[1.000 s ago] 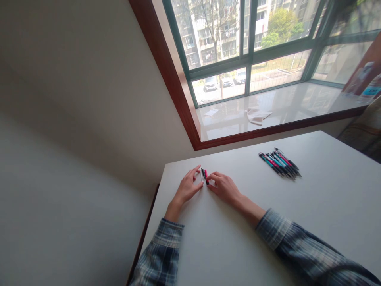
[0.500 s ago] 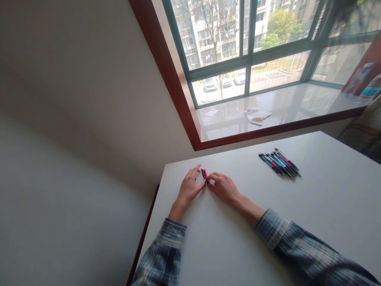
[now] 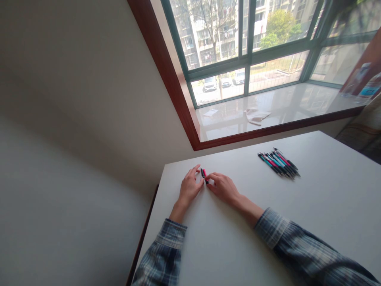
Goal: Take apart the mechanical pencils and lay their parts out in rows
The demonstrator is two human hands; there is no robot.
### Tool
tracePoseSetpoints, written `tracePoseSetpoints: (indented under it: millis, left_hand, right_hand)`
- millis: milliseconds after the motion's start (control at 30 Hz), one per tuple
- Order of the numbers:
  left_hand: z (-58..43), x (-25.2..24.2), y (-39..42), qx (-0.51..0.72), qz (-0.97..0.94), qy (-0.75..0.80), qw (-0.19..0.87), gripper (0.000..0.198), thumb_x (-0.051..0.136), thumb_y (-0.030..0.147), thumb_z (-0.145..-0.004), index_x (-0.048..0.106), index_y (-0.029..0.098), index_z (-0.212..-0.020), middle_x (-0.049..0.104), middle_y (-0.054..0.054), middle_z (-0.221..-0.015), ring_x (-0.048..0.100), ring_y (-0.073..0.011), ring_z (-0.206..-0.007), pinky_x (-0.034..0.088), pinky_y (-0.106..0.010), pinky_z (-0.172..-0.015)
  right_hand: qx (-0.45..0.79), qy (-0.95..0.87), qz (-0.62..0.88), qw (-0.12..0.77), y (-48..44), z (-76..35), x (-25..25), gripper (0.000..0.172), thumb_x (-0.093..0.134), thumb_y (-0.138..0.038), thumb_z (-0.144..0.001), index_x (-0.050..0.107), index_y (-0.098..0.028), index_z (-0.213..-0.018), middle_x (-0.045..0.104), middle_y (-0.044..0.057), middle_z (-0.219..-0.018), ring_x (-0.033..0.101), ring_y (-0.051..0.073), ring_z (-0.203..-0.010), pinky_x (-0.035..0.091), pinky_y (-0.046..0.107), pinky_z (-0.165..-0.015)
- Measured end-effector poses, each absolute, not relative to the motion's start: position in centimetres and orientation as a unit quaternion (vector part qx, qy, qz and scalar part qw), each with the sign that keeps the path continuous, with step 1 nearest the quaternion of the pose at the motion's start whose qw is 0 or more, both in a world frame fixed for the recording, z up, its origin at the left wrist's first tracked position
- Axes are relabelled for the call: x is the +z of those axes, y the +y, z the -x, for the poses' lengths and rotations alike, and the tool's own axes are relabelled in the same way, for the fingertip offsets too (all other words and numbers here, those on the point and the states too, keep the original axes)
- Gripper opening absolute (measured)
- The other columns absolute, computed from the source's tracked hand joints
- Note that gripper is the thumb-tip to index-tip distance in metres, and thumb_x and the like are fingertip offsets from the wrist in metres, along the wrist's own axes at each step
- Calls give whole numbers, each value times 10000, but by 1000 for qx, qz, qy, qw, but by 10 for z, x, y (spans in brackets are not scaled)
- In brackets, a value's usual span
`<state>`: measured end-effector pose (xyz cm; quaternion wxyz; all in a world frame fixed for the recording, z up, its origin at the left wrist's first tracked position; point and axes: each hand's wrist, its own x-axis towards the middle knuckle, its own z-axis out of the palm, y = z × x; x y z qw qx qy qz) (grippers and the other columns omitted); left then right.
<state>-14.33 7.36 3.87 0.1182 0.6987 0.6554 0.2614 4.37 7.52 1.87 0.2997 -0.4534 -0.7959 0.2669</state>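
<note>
Near the far left corner of the table, a pink-and-black pen and a black pen lie side by side between my hands. My left hand curves around their left side, its index finger and thumb apart, the thumb tip close to the pens' near end. From the right, my right hand has its thumb and bent fingers closed at the pink pen's near part. Fingertips hide some of both pens. Farther right, several pens in pink, teal, white and black lie in a slanted row.
The white table meets the wall at its left and far sides. Beyond it, a window sill framed in red-brown wood holds a crumpled cloth, a piece of paper and plastic bottles at the far right.
Both hands stay almost in place around the pens, with only slight fingertip movement. A bit more of the pink pen shows between them. The row of pens is unchanged.
</note>
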Motion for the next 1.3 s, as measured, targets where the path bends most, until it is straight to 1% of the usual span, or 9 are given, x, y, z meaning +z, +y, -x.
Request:
tracePoseSetpoints:
  millis: [167, 433, 567, 667, 767, 900, 1133, 1300]
  left_hand:
    - [146, 39, 73, 271, -696, 655, 118, 583, 661, 245, -841, 565, 238, -1416, 699, -43, -1149, 590, -144, -735, 532, -306, -813]
    - [151, 38, 75, 280, -675, 663, 161, 532, 633, 231, -853, 591, 235, -1383, 724, -28, -1078, 620, -125, -710, 541, -262, -757]
    - [153, 36, 75, 283, -677, 659, 164, 547, 607, 167, -834, 601, 232, -1377, 724, -25, -1048, 625, -118, -697, 538, -245, -737]
    - [155, 34, 76, 285, -683, 654, 161, 572, 596, 131, -809, 608, 227, -1373, 721, -26, -1030, 632, -116, -699, 535, -240, -737]
    - [156, 33, 77, 285, -684, 651, 162, 571, 605, 150, -807, 609, 230, -1373, 718, -25, -1031, 625, -118, -694, 535, -245, -739]
    - [156, 32, 78, 282, -684, 652, 166, 579, 601, 160, -809, 600, 235, -1383, 716, -20, -1040, 606, -122, -695, 527, -258, -764]
    - [155, 33, 78, 282, -686, 650, 166, 581, 599, 181, -815, 592, 243, -1393, 721, -16, -1048, 592, -123, -690, 522, -263, -770]
    - [155, 33, 78, 285, -681, 653, 170, 601, 589, 171, -805, 586, 237, -1402, 725, -29, -1099, 590, -124, -687, 527, -267, -774]
  right_hand:
    - [269, -803, 442, 298, 75, -45, 18, 282, 654, -216, -918, 717, -298, -1180, 743, 16, -1181, 680, 169, -870, 485, 268, -778]
    - [266, -810, 430, 296, 77, -46, 14, 302, 663, -179, -897, 709, -298, -1170, 744, 2, -1186, 671, 160, -826, 485, 276, -777]
    - [266, -810, 426, 302, 78, -46, 11, 302, 666, -185, -899, 707, -302, -1174, 724, -1, -1209, 670, 148, -817, 482, 268, -760]
    - [266, -806, 433, 304, 78, -46, 9, 281, 659, -178, -899, 720, -303, -1142, 724, 1, -1157, 668, 145, -803, 470, 257, -736]
    - [262, -807, 435, 301, 79, -45, 9, 274, 648, -171, -895, 726, -302, -1122, 733, -2, -1101, 660, 143, -779, 460, 255, -729]
    - [256, -811, 436, 295, 79, -44, 11, 277, 638, -166, -887, 722, -302, -1114, 737, -8, -1087, 652, 142, -768, 450, 257, -721]
    - [261, -820, 422, 286, 78, -46, 15, 279, 625, -176, -888, 725, -305, -1115, 735, -4, -1133, 665, 152, -825, 466, 261, -757]
    - [260, -816, 427, 292, 77, -47, 15, 307, 623, -159, -884, 723, -301, -1137, 733, -2, -1185, 681, 157, -837, 488, 266, -770]
